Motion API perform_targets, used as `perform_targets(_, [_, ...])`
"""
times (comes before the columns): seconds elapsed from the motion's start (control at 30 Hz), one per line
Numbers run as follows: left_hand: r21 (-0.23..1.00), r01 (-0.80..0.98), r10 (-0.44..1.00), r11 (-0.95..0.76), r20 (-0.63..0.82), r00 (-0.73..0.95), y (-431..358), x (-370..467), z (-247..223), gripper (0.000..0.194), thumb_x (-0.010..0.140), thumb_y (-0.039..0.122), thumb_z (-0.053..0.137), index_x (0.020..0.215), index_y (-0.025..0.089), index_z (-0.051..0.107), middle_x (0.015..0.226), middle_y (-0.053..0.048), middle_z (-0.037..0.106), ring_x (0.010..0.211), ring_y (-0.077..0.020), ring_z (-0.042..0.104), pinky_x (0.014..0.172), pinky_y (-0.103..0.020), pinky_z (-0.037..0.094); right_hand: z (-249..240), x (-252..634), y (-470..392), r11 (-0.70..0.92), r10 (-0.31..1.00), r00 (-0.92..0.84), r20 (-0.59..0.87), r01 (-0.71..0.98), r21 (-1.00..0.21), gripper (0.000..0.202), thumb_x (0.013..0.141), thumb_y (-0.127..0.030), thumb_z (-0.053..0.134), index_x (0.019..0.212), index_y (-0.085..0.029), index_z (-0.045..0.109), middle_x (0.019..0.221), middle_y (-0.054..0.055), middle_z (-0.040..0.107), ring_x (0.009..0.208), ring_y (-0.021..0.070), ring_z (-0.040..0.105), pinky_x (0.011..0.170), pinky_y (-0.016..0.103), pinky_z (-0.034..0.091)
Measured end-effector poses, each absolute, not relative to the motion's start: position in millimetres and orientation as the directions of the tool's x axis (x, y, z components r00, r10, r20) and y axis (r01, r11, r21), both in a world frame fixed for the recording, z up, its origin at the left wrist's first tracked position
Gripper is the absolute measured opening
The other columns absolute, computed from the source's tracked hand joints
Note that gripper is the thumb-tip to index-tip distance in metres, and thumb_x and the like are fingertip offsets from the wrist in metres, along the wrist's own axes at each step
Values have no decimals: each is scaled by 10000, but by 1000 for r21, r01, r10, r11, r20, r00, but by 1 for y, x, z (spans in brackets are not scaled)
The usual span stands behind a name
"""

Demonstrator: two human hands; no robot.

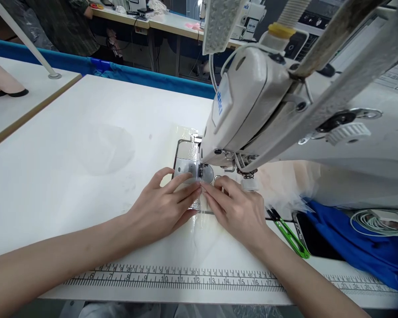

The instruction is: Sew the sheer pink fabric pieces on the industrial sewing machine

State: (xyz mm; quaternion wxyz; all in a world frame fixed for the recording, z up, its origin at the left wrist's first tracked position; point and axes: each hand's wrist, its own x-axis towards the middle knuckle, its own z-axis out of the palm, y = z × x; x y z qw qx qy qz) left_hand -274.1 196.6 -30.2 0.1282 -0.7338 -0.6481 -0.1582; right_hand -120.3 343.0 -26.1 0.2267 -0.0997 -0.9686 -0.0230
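In front of the needle of a white sewing machine (242, 92), both hands work at a thin, see-through fabric (196, 229). My left hand (162, 203) lies palm down with its fingers spread, the tips on the fabric and the metal needle plate (185, 152). My right hand (240, 207) is closed, thumb and forefinger together at the fabric's edge just before the presser foot (201, 171). The fingertips of the two hands almost meet there. What exactly lies between the right fingertips is mostly hidden.
Right of my right hand are green thread snips (290, 236), a black phone (315, 234), blue cloth (361, 247) and pale sheer fabric (285, 181). A printed ruler (185, 279) runs along the front edge. A round sheer piece (109, 148) lies left. Another person (63, 26) is behind.
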Motion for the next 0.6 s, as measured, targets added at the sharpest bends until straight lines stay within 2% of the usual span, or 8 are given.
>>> perform_targets(0.1, [25,992,909,-124,404,103,199,-276,-31,301,1019,273,416,1257,199,583,1268,-6,666,1290,-234,509,1080,-451,237,-27,-121,342,977,157,-892,423,203,66,264,962,-237,502,1070,-178,736,908,68,739,630,125,627,450,275,278])
perform_targets(0.2, [-7,995,905,-99,416,93,199,-276,-31,334,1023,310,409,1281,176,572,1262,-36,669,1303,-234,496,1087,-451,230,-28,-122,343,967,149,-903,403,218,129,283,974,-253,484,1077,-181,737,918,65,746,643,130,636,437,282,262])
perform_targets(0.4, [-32,997,905,-67,418,75,202,-276,-32,359,1024,349,402,1278,169,581,1266,-61,665,1307,-233,493,1097,-448,226,-32,-124,347,952,158,-889,429,253,174,278,972,-297,507,1122,-198,720,977,53,743,656,134,628,438,303,240])
perform_targets(0.6, [-51,998,905,-46,421,64,205,-276,-34,381,1018,377,422,1298,169,576,1275,-61,660,1314,-234,488,1095,-450,236,-35,-125,350,931,138,-874,466,274,239,269,973,-317,529,1143,-212,708,946,27,741,632,117,590,447,299,240])
